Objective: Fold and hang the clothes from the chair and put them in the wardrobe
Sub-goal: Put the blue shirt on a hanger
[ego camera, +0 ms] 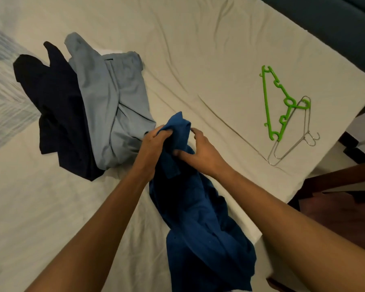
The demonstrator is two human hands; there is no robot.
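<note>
Head view, sorting stage. My left hand grips the bunched top of the blue garment, fingers curled into the cloth; my right hand pinches the same garment just beside it, thumb pressed into the fabric and fingers partly spread. The blue garment is held above the bed, its lower part trailing crumpled toward me over the near edge of the mattress. I judge the step to be finding the collar or shoulders so the piece can be opened out — neither folding nor hanging has begun on it. The next move calls for separating my hands along one seam and shaking the cloth flat, then choosing a hanger. Two lie to the right, well apart from my hands: a green hanger overlapping a wire hanger. To the left, a light grey garment lies partly over a dark garment, both unfolded — the grey one touches my left hand's side and could snag. A dark chair stands at right; no wardrobe is visible.
</note>
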